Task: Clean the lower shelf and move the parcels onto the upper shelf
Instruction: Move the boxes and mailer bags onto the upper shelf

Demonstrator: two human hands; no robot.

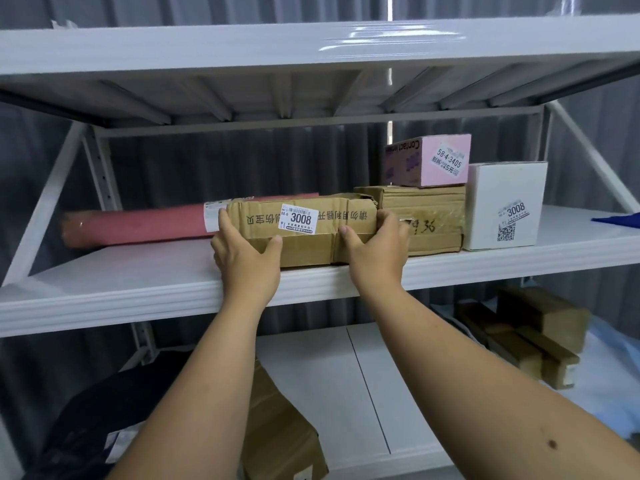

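The one camera sat on my head and looked forward and slightly down along both my forearms. It faced the white shelving head-on from close by, near enough that my arms reached the upper shelf at mid-frame. The wide lens bowed the shelf edges and took in the lower shelf beneath my arms.

I hold a long brown cardboard parcel labelled 3008 flat at the front edge of the upper shelf, its print upside down, just before the pink roll.
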